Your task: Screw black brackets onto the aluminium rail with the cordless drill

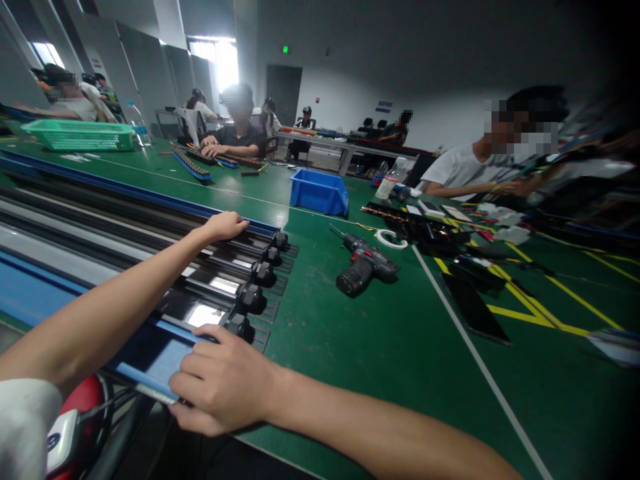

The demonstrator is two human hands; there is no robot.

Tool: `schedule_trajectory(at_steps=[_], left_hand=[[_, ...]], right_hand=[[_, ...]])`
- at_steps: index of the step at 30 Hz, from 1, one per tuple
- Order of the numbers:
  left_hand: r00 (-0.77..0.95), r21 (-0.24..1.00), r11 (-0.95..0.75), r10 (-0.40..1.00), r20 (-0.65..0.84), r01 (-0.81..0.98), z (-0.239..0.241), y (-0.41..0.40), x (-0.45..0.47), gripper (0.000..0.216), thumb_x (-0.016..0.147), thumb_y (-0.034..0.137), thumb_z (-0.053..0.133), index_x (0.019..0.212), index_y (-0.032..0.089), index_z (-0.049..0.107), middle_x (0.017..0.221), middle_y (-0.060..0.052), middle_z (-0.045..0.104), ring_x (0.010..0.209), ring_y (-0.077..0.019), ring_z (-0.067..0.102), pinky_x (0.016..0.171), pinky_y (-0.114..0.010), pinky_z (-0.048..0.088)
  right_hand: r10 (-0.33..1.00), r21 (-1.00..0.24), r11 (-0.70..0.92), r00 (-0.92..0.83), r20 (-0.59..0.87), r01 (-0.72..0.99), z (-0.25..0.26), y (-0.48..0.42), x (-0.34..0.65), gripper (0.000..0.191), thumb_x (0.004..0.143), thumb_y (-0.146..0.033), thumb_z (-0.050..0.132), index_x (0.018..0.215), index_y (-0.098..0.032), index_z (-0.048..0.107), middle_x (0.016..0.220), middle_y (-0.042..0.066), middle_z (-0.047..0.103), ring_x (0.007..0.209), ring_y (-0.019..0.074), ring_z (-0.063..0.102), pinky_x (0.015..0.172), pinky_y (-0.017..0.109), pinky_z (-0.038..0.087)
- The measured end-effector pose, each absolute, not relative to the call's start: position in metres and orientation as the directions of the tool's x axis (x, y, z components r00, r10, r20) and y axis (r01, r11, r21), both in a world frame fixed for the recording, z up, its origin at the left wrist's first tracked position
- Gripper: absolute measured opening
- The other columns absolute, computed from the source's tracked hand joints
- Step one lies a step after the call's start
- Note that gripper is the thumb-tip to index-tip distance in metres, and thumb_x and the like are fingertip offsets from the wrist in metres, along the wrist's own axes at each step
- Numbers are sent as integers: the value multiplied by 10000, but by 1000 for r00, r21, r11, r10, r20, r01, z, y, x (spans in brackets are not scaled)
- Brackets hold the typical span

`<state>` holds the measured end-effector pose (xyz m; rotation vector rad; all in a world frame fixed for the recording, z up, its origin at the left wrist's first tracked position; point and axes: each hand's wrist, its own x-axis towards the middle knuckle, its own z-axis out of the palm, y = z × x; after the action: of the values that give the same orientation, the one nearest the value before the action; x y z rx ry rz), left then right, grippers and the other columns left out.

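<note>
Several long black and silver bars [215, 285] lie side by side on the green table, with black cable glands [263, 272] and flat slotted brackets [264, 337] at their right ends. Blue rails flank the row. My left hand [227, 225] reaches across the bars and is closed over the far blue rail [265, 227], its fingertips partly hidden. Closer to me, my right hand [225, 380] grips the end of the near blue rail [145, 381], fingers bent over its outer edge and thumb towards the nearest gland.
A cordless drill [367, 263] lies right of the bars, near a white tape ring [392, 239]. Beyond are a blue bin [320, 191], a green basket [83, 135] and bottles. Black parts [475, 303] lie at right. Other people sit around the tables.
</note>
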<state>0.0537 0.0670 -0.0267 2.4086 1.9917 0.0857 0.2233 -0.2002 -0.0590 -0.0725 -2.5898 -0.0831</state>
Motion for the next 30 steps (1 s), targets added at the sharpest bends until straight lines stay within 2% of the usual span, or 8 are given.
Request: schedule_trajectory(at_steps=[15, 30], left_hand=[[187, 71, -189, 982, 30, 979, -25, 64, 55, 630, 884, 633, 296, 856, 172, 723, 856, -148, 717, 878, -293, 674, 755, -307, 458], [195, 54, -196, 981, 21, 979, -25, 65, 55, 632, 901, 613, 288, 907, 170, 738, 898, -159, 720, 926, -311, 676, 774, -324, 467]], right_hand=[[38, 27, 998, -844, 535, 62, -58, -200, 222, 283, 959, -397, 447, 827, -188, 584, 795, 12, 611, 754, 174, 532, 1014, 417, 345], [55, 12, 997, -861, 506, 71, -55, -201, 222, 273, 958, -352, 418, 814, -200, 592, 794, 15, 630, 757, 166, 556, 1046, 403, 335]])
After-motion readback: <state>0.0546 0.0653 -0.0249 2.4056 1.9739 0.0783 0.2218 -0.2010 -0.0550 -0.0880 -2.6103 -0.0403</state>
